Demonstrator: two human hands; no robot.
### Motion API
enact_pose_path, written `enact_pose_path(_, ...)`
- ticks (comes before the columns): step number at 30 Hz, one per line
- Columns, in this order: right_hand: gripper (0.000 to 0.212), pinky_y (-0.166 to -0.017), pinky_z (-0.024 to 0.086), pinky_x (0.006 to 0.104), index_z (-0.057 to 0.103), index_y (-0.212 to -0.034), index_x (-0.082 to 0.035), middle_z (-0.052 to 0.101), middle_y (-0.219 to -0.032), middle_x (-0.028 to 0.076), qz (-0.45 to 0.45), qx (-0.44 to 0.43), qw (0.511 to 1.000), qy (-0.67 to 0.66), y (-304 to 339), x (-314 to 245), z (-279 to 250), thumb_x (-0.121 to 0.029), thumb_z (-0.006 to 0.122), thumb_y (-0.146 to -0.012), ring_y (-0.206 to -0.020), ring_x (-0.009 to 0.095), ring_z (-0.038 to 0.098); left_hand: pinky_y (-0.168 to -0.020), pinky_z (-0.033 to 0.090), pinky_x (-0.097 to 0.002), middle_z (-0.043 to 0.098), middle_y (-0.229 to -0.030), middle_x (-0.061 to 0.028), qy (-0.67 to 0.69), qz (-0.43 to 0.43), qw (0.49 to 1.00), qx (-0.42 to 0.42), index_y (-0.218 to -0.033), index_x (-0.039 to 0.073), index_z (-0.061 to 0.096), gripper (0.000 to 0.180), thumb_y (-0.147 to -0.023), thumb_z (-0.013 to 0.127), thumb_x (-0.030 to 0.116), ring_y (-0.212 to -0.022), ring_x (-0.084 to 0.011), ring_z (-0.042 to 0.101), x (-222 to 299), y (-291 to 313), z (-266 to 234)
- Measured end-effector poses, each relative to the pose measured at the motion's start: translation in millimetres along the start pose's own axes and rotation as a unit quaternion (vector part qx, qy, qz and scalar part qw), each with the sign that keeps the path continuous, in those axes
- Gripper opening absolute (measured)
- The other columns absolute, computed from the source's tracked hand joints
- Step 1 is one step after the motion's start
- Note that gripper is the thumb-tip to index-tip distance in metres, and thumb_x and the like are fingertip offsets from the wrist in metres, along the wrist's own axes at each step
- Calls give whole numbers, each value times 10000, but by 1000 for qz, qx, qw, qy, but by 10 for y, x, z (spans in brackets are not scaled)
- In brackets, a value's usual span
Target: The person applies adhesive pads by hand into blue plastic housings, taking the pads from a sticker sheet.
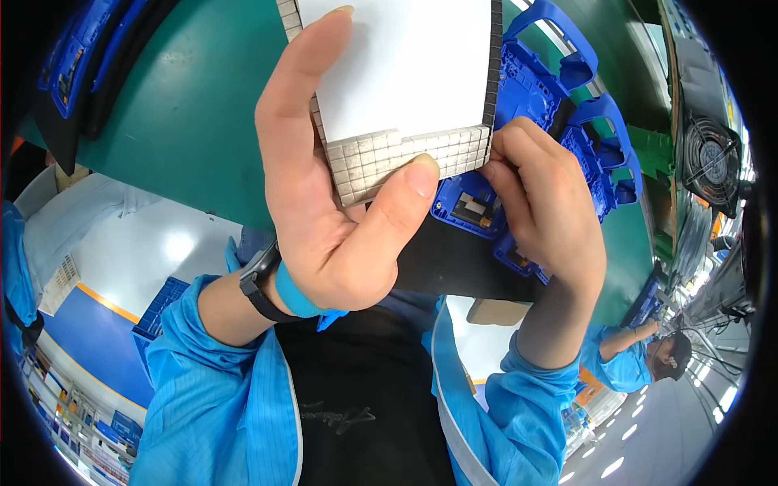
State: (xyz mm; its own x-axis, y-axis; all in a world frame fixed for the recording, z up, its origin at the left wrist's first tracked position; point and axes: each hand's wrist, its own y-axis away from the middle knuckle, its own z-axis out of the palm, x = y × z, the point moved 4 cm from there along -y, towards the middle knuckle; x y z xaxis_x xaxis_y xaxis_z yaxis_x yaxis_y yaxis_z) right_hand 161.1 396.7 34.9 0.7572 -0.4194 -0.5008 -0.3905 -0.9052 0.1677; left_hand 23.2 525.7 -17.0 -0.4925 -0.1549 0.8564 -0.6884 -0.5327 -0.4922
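Observation:
My left hand [324,235] grips a white slab [405,69] from its left side, thumb pressed on the near edge and index finger reaching up along the left edge. Rows of small silver metal cubes [365,166] line that near edge, and more cubes run up both sides. At the slab's near right corner, my right hand [555,202] has thumb and forefinger pinched together against the cubes. What lies between those fingertips is hidden. Directly below and beyond my right hand are blue plastic housings [527,85] with electronic parts inside.
A green work surface [194,105] spreads to the left, with a black mat [446,263] near me. More blue housings [77,57] sit at the far left. A black fan [711,162] stands at the right. Another person in a blue sleeve [620,364] is at the right.

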Motion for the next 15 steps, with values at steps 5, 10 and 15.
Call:
enact_pose_path(5,71,-648,437,386,555,-900,27,523,-824,154,-2,-6,1000,-9,-27,-14,5,33,616,-865,-734,347,541,-1047,457,-371,480,-1390,-238,-5,-16,1000,-10,-1555,4,122,818,-882,587,13,-1263,-259,541,-3,30,-23)
enact_pose_path(10,60,-655,436,387,547,-892,26,512,-825,155,3,-15,1000,-14,-37,-36,18,38,601,-868,-737,352,532,-1044,462,-379,475,-1392,-257,31,-44,998,-13,-1558,8,82,837,-886,580,14,-1257,-262,546,-8,43,-37)
enact_pose_path(15,74,-651,440,393,552,-897,26,520,-832,161,-2,-16,1000,3,-25,-47,22,44,611,-856,-742,364,538,-1044,462,-383,476,-1389,-262,5,-27,999,-26,-1560,14,86,829,-886,567,11,-1260,-266,544,21,16,-40)
